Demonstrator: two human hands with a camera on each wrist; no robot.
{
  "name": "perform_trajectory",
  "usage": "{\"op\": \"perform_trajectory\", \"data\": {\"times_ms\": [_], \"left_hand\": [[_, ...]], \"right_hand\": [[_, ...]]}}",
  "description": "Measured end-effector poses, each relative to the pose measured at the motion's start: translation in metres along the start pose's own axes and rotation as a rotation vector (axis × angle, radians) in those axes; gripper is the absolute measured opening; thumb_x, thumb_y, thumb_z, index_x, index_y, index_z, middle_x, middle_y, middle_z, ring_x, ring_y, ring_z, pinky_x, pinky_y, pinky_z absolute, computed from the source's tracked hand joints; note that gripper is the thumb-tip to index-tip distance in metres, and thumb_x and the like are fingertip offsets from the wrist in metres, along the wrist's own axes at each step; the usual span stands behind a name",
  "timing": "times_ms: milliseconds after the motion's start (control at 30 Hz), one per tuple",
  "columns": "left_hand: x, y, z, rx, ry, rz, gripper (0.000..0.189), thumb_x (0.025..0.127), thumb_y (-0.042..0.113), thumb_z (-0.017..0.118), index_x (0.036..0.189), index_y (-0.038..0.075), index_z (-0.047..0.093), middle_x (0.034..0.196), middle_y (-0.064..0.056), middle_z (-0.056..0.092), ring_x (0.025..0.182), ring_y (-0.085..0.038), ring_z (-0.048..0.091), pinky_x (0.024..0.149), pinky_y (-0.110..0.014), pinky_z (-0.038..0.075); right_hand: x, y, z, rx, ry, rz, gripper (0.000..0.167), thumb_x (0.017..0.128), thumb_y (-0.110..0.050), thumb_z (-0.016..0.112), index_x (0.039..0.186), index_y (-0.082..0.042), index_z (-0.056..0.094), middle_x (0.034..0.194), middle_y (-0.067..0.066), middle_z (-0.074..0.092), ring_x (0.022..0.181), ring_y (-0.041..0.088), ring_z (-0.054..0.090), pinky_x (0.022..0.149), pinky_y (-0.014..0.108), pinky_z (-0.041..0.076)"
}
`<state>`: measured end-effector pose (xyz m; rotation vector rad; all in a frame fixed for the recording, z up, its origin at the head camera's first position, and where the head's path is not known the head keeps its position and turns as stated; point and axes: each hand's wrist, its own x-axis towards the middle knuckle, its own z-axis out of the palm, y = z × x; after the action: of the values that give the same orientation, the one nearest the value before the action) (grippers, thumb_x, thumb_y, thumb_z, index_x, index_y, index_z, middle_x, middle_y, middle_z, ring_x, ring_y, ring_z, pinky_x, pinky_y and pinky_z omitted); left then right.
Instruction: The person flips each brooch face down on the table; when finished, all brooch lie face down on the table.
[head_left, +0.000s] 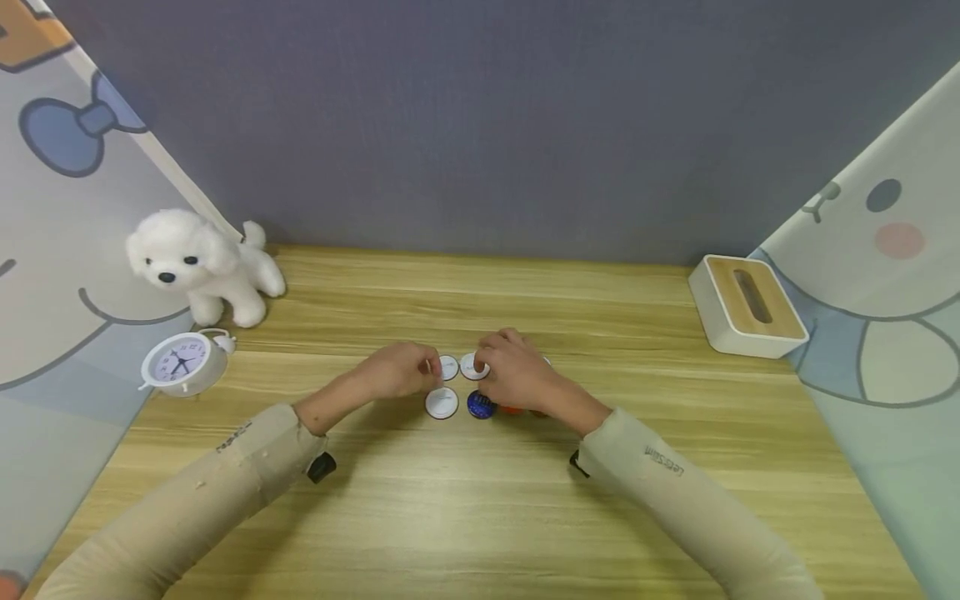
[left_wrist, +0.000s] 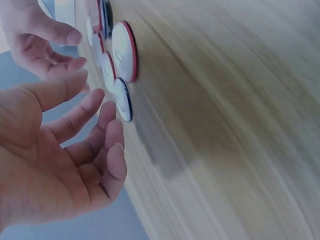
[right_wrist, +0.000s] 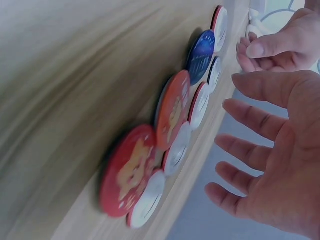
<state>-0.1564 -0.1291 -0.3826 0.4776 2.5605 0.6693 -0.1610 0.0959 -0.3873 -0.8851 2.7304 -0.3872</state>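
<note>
Round badges lie in two rows on the wooden table. In the head view, my left hand [head_left: 401,371] is at the left end of the far row, fingertips right beside a white-faced badge [head_left: 448,367]; its fingers are relaxed with nothing between them. Nearer me is another white badge [head_left: 442,403] with a red rim. My right hand [head_left: 517,371] hovers over the right part of the rows, fingers spread and holding nothing. Beneath it, the right wrist view shows a blue badge [right_wrist: 201,57], an orange badge [right_wrist: 173,110] and a red badge [right_wrist: 129,171], with white badges behind them.
A white toy dog [head_left: 206,262] and a white alarm clock [head_left: 184,364] stand at the left. A tissue box [head_left: 748,307] with a wooden lid sits at the far right. A dark grey panel [head_left: 480,125] rises behind the table [head_left: 450,517], with cartoon-printed panels at both sides.
</note>
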Motion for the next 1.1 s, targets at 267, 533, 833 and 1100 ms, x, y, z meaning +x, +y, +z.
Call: {"op": "perform_trajectory", "data": {"times_ms": [267, 533, 833, 1100], "left_hand": [[0.002, 0.018, 0.006, 0.012, -0.046, -0.004, 0.011, 0.095, 0.029, 0.067, 0.095, 0.018, 0.068, 0.092, 0.0, 0.068, 0.075, -0.014, 0.057, 0.063, -0.028, 0.044], [0.007, 0.036, 0.018, 0.063, -0.047, 0.02, 0.011, 0.091, 0.027, 0.073, 0.096, 0.017, 0.072, 0.09, 0.001, 0.072, 0.073, -0.013, 0.062, 0.06, -0.027, 0.048], [0.017, 0.041, 0.031, 0.205, -0.012, 0.033, 0.019, 0.086, 0.033, 0.079, 0.095, 0.017, 0.074, 0.096, 0.0, 0.071, 0.093, -0.024, 0.06, 0.072, -0.036, 0.051], [0.019, 0.042, 0.035, 0.238, -0.012, 0.022, 0.019, 0.086, 0.031, 0.079, 0.095, 0.016, 0.072, 0.098, -0.001, 0.066, 0.094, -0.024, 0.056, 0.075, -0.038, 0.05]], "right_hand": [[-0.015, 0.012, 0.002, 0.012, 0.018, -0.035, 0.02, 0.09, -0.026, 0.071, 0.107, -0.015, 0.073, 0.143, 0.012, 0.055, 0.138, 0.036, 0.04, 0.112, 0.063, 0.033], [-0.02, 0.013, 0.011, 0.003, 0.018, -0.059, 0.015, 0.085, -0.022, 0.075, 0.098, -0.016, 0.072, 0.143, 0.012, 0.055, 0.137, 0.037, 0.041, 0.106, 0.065, 0.036], [-0.018, 0.008, 0.014, -0.032, -0.033, -0.048, 0.014, 0.087, -0.028, 0.075, 0.096, -0.018, 0.072, 0.149, 0.013, 0.049, 0.142, 0.036, 0.035, 0.109, 0.065, 0.034], [-0.015, 0.005, 0.013, -0.057, -0.054, -0.053, 0.016, 0.088, -0.028, 0.074, 0.079, -0.02, 0.064, 0.149, 0.011, 0.049, 0.143, 0.036, 0.034, 0.11, 0.064, 0.032]]}}
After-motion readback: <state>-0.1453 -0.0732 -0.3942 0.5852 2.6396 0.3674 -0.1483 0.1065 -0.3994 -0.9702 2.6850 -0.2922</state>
